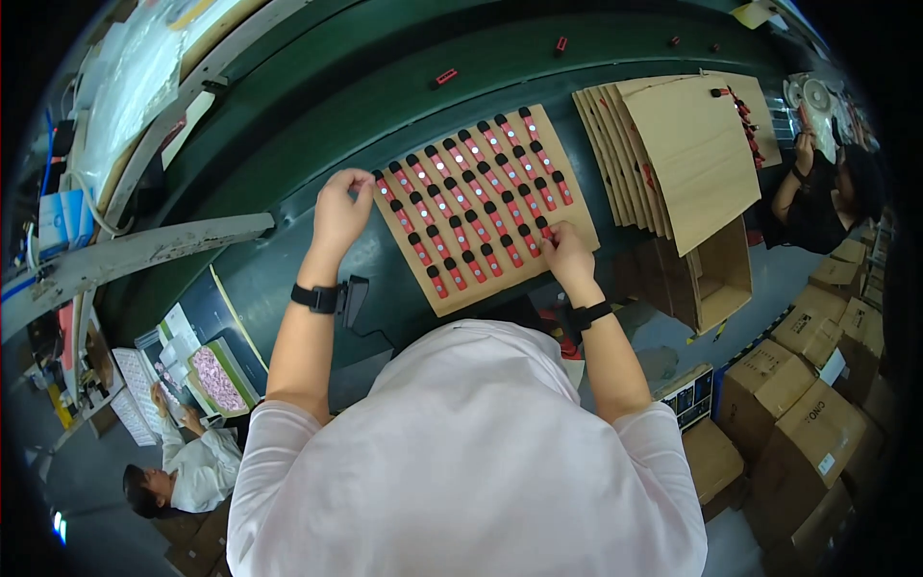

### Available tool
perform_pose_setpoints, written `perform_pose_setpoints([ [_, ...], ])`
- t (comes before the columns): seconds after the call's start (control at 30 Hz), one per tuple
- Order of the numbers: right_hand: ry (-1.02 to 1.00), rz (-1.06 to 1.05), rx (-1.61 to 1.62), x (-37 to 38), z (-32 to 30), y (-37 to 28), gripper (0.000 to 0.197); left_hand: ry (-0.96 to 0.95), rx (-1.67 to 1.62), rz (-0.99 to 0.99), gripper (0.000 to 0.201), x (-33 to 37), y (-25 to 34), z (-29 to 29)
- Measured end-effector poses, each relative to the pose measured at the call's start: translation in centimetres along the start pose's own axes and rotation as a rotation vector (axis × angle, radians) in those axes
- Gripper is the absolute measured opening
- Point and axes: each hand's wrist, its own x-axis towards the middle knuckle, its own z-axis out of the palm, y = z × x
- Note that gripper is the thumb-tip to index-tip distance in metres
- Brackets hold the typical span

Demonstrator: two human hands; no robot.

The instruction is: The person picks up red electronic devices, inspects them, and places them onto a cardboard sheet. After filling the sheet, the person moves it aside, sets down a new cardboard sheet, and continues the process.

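Observation:
Rows of small red tubes with black caps (467,185) lie on a flat cardboard sheet (444,305) in front of me. At the sheet's lower right edge, my right hand (571,258) has its fingertips closed on a red black-capped tube (544,229) at the end of a row. My left hand (340,213) hovers by the sheet's upper left corner, beside the first tube (384,187) there. Its fingers are curled together; anything between them is hidden. Both wrists wear black bands.
The green belt (385,106) carries a few loose red pieces (445,77) beyond the sheet. Stacked cardboard sheets (685,159) stand at right above an open carton (723,279). A metal arm (163,252) juts in from the left. Co-workers sit at far right and lower left.

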Motion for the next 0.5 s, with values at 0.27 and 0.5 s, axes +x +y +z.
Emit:
perform_pose_setpoints([
  [0.27,0.018,-0.043,0.113,-0.7,-2.4,-0.5,0.034,-0.161,0.190,-0.080,0.017,10.1,-2.7,5.0],
  [0.5,0.014,-0.118,0.167,-1.0,-6.3,1.3,0.030,-0.198,0.281,-0.133,0.022,16.7,-5.8,10.7],
])
